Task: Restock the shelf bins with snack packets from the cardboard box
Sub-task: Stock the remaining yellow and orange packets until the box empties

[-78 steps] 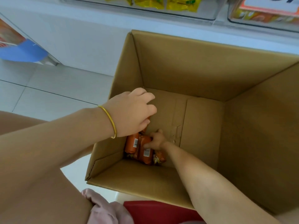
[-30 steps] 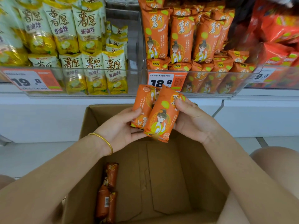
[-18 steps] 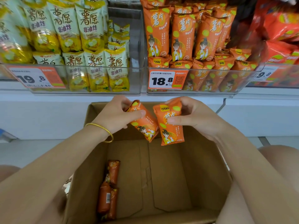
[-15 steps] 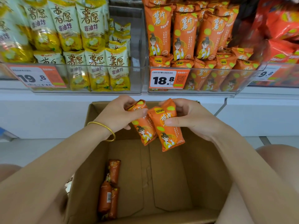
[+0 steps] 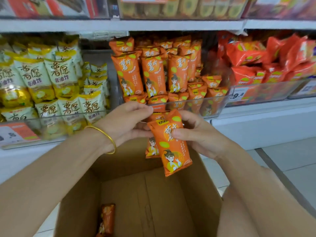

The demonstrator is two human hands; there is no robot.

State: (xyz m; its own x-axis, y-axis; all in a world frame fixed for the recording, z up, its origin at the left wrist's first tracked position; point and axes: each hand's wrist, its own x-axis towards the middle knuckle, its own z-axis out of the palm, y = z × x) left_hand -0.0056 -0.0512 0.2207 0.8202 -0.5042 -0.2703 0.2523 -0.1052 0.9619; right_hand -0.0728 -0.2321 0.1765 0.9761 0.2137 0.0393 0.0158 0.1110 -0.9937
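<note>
Shop shelving fills the upper half of the frame, its white ledges carrying clear bins. At centre, just below the front lip of the middle bin (image 5: 188,103), two orange snack packets overlap upright. The front packet (image 5: 171,147) is clamped between the thumb and fingers of the right hand (image 5: 198,135). The rear packet (image 5: 151,148), mostly hidden, is pinched by the left hand (image 5: 126,124), which wears a gold bangle (image 5: 104,134). To do the step well, I would lift both over the lip and stand them face-out in the lower right rows, which look less full than the tall row behind. That bin holds matching orange packets. The left bin (image 5: 51,115) holds yellow ones and the right bin (image 5: 266,90) red ones. Below, the cardboard box (image 5: 153,202) looks nearly empty, with one orange packet (image 5: 106,218) at lower left.
</note>
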